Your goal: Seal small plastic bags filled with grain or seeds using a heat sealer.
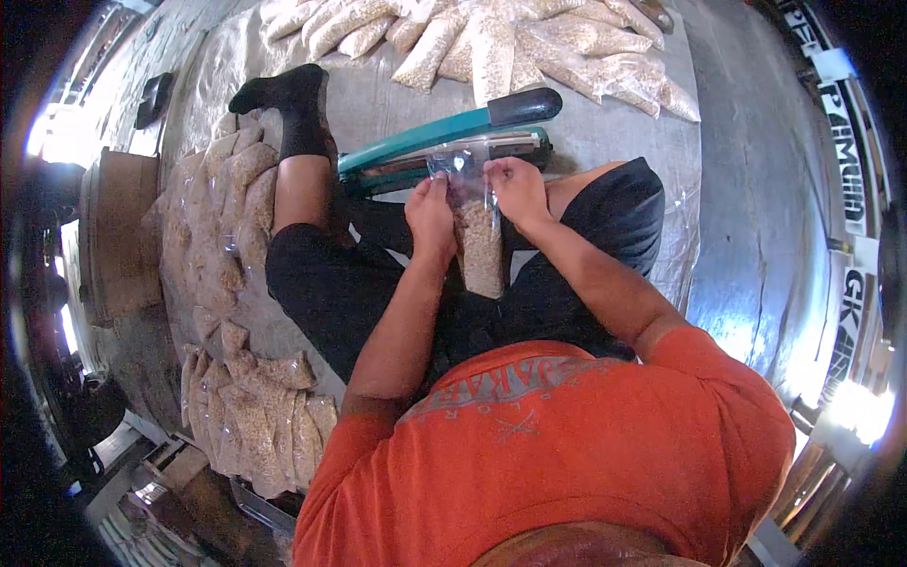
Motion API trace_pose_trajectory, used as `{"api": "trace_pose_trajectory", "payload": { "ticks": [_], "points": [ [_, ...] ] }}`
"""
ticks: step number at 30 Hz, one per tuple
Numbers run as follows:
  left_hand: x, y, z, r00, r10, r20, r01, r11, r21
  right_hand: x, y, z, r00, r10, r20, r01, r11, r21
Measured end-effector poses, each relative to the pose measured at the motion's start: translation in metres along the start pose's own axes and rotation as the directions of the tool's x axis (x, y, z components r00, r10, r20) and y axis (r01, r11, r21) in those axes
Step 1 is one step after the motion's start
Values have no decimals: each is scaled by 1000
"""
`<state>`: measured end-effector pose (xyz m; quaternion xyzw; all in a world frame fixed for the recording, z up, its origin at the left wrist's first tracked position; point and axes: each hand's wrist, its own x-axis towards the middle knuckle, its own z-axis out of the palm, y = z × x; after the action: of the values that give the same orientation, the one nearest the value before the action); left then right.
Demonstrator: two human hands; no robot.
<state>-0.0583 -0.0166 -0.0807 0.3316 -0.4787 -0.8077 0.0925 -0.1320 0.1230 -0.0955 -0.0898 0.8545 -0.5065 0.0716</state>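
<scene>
- Left hand (432,219): fingers closed on the left edge of the clear bag (480,248), just below its mouth.
- Right hand (519,196): thumb and fingers pinched on the bag's right edge, near the top.
- Clear bag: one, held between both hands, in front of the seated person's lap; lower part packed with pale, grainy pieces, upper part loose transparent film; whether its mouth is closed cannot be told.
- Hand sealer (416,140): one, green, lying just beyond the hands; long upper arm raised from the base at the right, with a black grip (525,107); the film overlaps it in view, contact uncertain.
- Shorts (609,213): black, legs spread to either side of the bag.
- Shirt (567,454): orange, short-sleeved.
- Sock (302,118): black, on the left foot.
- Far heap (491,47): many filled clear bags, beyond the sealer.
- Left heap (222,194): filled bags, beside the left leg.
- Near-left heap (260,416): further filled bags, beside the left elbow.
- Sheet (373,94): pale grey, creased, beneath the far heap.
- Box (123,231): brown, left of the left heap.
</scene>
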Motion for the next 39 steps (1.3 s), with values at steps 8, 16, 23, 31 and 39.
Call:
{"api": "trace_pose_trajectory", "payload": {
  "ticks": [8, 16, 23, 31, 39],
  "points": [
    [18, -8, 0, 988, -49, -147, 31, 992, -123, 16, 8, 13, 997, 73, 1, -72, 994, -86],
    [22, -8, 4, 992, -58, -116, 40, 988, -152, 14, 16, 15, 995, 99, -19, -100, 992, -80],
    [30, -14, 2, 993, -73, -97, 54, 981, -185, 15, 17, 14, 998, 30, -55, -38, 989, -145],
    [31, -20, 0, 994, -68, -87, 51, 981, -185, 12, 1, 6, 993, 113, 23, -109, 984, -140],
    [30, -14, 2, 995, -29, -96, 18, 993, -113, 14, 2, 4, 993, 110, 33, -106, 989, -103]
  ]
}}
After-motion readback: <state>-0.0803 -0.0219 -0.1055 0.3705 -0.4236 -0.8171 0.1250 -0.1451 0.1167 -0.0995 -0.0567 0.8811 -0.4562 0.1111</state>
